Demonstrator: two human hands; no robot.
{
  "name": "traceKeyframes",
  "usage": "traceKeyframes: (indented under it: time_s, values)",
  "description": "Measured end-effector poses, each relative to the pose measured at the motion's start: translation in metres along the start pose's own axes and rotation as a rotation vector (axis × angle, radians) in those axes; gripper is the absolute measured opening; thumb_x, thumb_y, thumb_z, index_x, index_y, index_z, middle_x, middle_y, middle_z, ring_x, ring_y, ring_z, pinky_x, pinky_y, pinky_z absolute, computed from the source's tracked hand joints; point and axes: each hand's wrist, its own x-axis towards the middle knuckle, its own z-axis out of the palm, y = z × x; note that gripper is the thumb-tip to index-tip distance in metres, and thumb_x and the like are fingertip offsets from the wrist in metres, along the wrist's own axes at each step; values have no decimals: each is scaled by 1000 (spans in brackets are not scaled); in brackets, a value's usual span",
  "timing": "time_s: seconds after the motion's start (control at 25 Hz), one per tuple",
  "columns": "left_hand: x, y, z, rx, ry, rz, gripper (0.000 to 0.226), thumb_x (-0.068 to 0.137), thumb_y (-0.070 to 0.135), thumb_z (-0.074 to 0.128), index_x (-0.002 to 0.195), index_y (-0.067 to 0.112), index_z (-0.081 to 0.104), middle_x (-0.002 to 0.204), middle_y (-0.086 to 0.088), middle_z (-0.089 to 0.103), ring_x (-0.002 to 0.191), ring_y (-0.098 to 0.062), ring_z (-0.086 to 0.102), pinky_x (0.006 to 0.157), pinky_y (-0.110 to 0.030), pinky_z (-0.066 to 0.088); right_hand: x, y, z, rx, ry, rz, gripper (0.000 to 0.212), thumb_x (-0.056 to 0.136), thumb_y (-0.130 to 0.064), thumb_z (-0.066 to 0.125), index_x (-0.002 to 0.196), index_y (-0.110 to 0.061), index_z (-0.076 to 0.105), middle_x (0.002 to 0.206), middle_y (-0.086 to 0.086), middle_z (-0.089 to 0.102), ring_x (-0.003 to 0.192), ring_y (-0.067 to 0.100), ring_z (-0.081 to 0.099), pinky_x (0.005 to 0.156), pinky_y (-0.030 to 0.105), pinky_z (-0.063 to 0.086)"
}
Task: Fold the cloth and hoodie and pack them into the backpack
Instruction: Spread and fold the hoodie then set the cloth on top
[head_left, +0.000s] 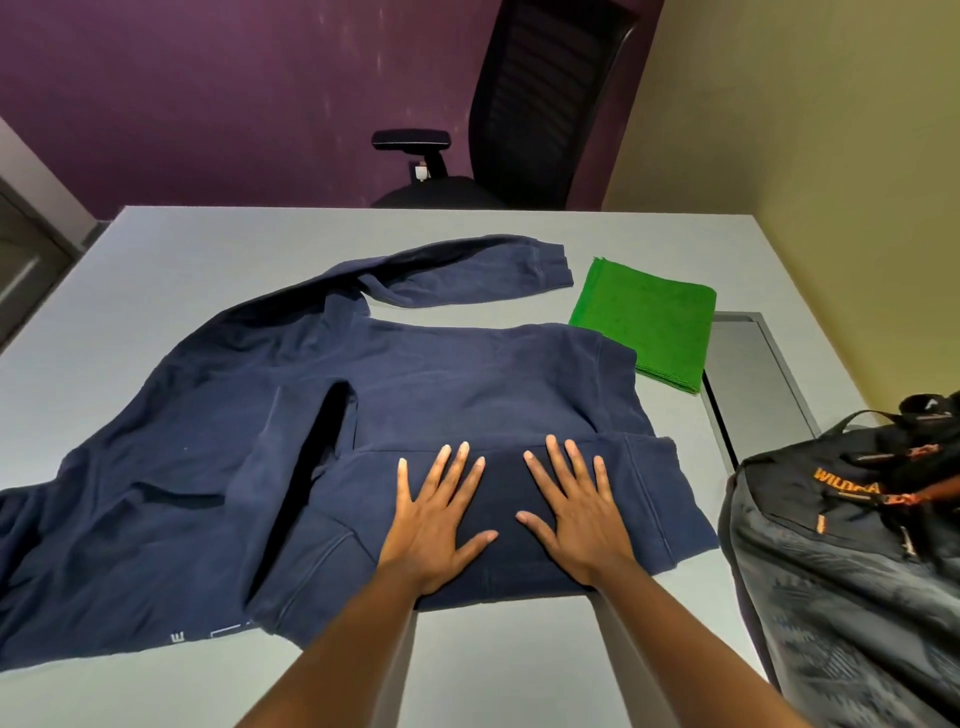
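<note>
Navy fleece covers most of what we see: the hoodie (415, 395) lies spread on the grey table (208, 249), and we take it as our landmark. We press both palms flat on the folded-over part at its near edge, the part closest to us. Our left hand (434, 525) rests there with all 5 fingers straight and fanned apart, gripping nothing, only lying on the fabric. Our right hand (571, 514) lies just beside it in the same way, fingers spread and flat, thumb pointing toward the left thumb, with a narrow strip of navy between the 2 hands. Neither hand pinches or holds any cloth. 1 sleeve (467, 275) stretches along the hoodie's far side, its cuff pointing toward the green cloth (644, 322). That cloth is already folded into a neat stack and sits at the hoodie's far right corner, its near corner touching or slightly tucked under the hoodie's hem; we cannot tell which. The hoodie's left part hangs loose and rumpled toward the table's left edge, with small white lettering near its near-left corner. The backpack (841, 545), black and grey with orange lettering, stands to the right of the hoodie, close to it but apart. Beyond the hoodie, past the table's far edge, stands a black office chair (540, 104) against a purple wall (208, 78).
</note>
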Motion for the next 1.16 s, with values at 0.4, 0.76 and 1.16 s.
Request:
traceKeyframes:
  time_s: [0.4, 0.76, 1.16]
  values:
    - [-60, -31, -13, -42, -152, -21, 92, 77, 82, 16, 150, 26, 7, 154, -2, 25, 141, -20, 15, 107, -53, 3, -18, 3, -12, 36, -131, 66, 68, 90, -69, 11, 144, -30, 25, 150, 6, 33, 138, 25, 17, 110, 42, 5]
    - [-39, -33, -65, 90, 106, 134, 63, 90, 42, 17, 141, 15, 41, 146, -6, 41, 139, -23, 31, 115, -47, 18, -3, -49, -52, 396, -129, 303, 49, 92, -47, 48, 133, -20, 50, 142, 4, 44, 133, 21, 35, 108, 33, 26]
    - [-82, -150, -96, -870, 700, -1368, 36, 97, 16, 37, 130, 6, 47, 136, -18, 46, 125, -37, 41, 101, -47, 34, -3, -220, -47, 707, -661, 255, 33, 78, -45, 68, 87, -14, 60, 83, 3, 57, 92, 23, 56, 78, 28, 43]
